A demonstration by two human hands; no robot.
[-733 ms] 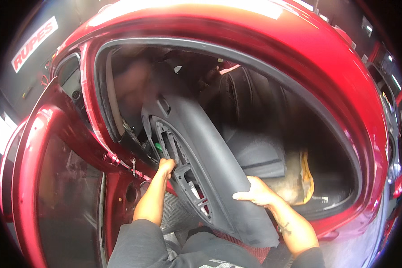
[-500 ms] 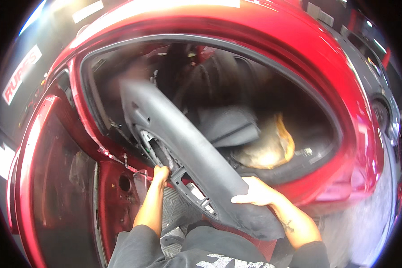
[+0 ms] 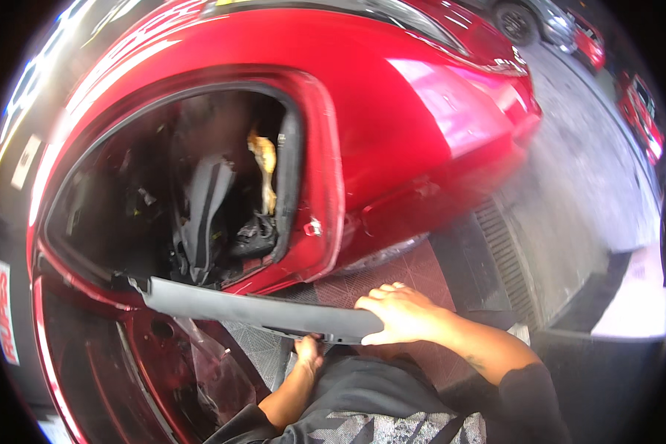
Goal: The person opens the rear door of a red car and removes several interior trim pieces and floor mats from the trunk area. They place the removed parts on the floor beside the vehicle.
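Note:
I hold a long dark grey door trim panel (image 3: 251, 309) edge-on in front of my waist. Its far end reaches left to the door opening of a red car (image 3: 392, 133). My right hand (image 3: 403, 314) grips the panel's right end, the thumb underneath and the fingers over the top. Below the panel's lower edge, my left hand (image 3: 308, 351) is closed on its underside, and part of its fingers is hidden there. The panel's openings hardly show from this side.
At lower left stands the open red car door (image 3: 144, 333), its inner metal bare, with clear plastic sheeting (image 3: 218, 370) hanging. A grey seat-like part (image 3: 207, 200) shows inside the car. A floor grate (image 3: 507, 255) runs at right; other cars (image 3: 525, 22) stand far off.
My view has swung to the right along the car. The trim panel has come out of the door opening and turned from slanting to nearly level, both hands still on it.

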